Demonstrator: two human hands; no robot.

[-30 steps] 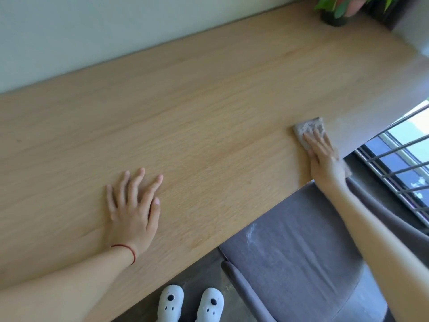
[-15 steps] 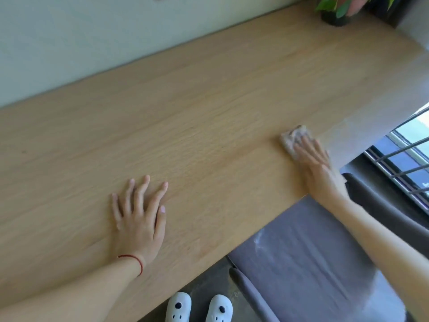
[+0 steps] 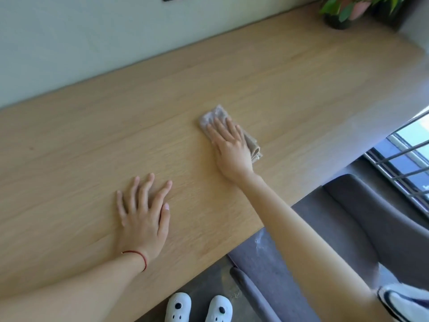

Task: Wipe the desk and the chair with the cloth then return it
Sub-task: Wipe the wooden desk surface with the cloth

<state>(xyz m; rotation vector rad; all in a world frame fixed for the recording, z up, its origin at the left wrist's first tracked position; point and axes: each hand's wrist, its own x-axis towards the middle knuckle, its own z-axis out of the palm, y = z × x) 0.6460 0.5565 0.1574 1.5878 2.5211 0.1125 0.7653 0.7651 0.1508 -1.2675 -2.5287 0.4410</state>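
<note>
A folded grey-beige cloth point(image 3: 214, 115) lies flat on the long wooden desk point(image 3: 290, 89), near its middle. My right hand point(image 3: 228, 145) presses down on the cloth with fingers spread, covering most of it; the cloth's corners show beyond my fingertips and beside my palm. My left hand point(image 3: 142, 212) rests flat on the desk to the left, fingers apart, holding nothing; a red string circles its wrist. The grey upholstered chair point(image 3: 343, 240) stands below the desk's front edge at the right, partly hidden by my right forearm.
A potted plant point(image 3: 343, 10) stands at the desk's far right corner. A pale wall runs along the back of the desk. A window with metal rails point(image 3: 408, 154) is at the right. White slippers point(image 3: 199, 307) show on the dark floor below.
My right hand has slid the cloth leftward across the desk, from the front right edge toward the middle. The left hand stays flat in place.
</note>
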